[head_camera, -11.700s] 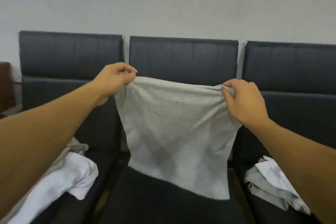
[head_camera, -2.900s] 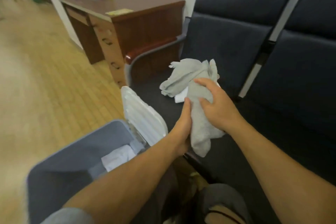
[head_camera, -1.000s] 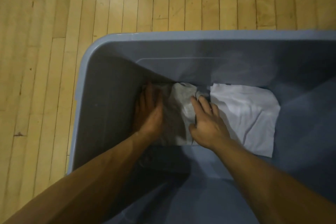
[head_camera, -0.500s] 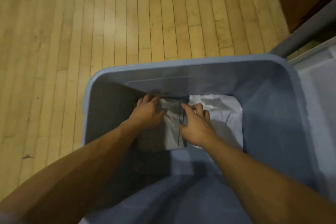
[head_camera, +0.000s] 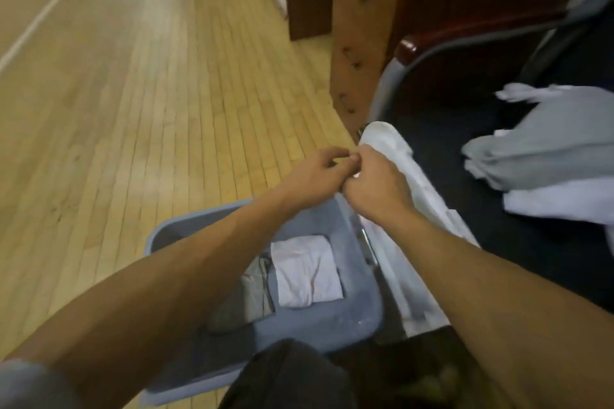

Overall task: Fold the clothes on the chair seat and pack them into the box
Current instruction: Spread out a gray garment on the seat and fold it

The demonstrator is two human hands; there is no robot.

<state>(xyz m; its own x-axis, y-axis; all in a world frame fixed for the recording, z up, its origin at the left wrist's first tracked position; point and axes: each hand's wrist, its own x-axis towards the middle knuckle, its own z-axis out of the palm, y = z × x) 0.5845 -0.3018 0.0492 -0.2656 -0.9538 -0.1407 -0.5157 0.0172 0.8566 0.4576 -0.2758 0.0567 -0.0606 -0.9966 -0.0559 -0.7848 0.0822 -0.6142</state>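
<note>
Folded grey [head_camera: 244,299] and white garments [head_camera: 307,272] side by side in blue-grey box [head_camera: 360,319].

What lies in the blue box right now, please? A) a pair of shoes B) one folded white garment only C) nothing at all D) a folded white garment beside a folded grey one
D: in the blue box, a folded white garment lies beside a folded grey garment.

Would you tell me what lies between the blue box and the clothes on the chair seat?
In the head view, the white lid stands between the box and the clothes, propped against the seat's edge.
</note>
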